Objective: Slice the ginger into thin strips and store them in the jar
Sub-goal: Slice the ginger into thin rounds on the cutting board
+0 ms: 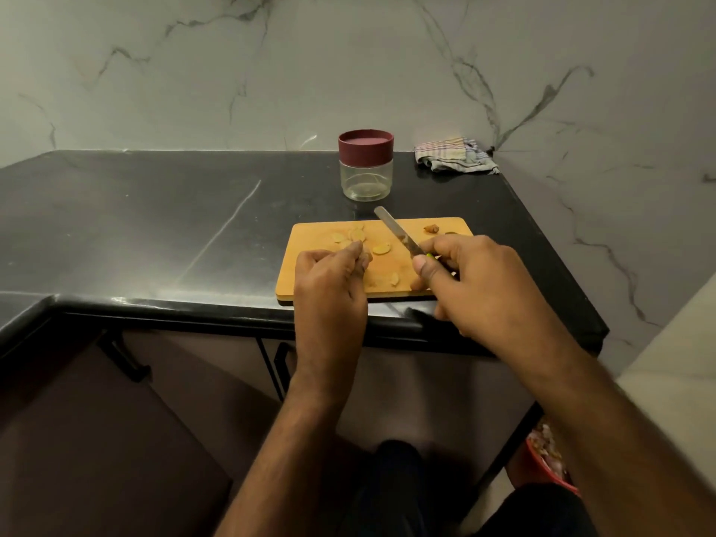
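A wooden cutting board [441, 226] lies at the counter's front edge with several pale ginger slices [381, 248] scattered on it and a small brown ginger end [431, 228] near its far right corner. My left hand [329, 288] pinches a ginger piece at its fingertips over the board's left part. My right hand [480, 288] grips a knife [395, 230] by its green handle, the blade pointing up and left above the board. Behind the board stands a clear jar [365, 176] with a maroon lid on it.
The black stone counter [155, 226] ends in a corner at the right. A crumpled striped cloth [453, 155] lies against the marble wall behind the jar. A red bowl [550, 459] of scraps sits low at the right. Cabinet handles [124, 358] are below the edge.
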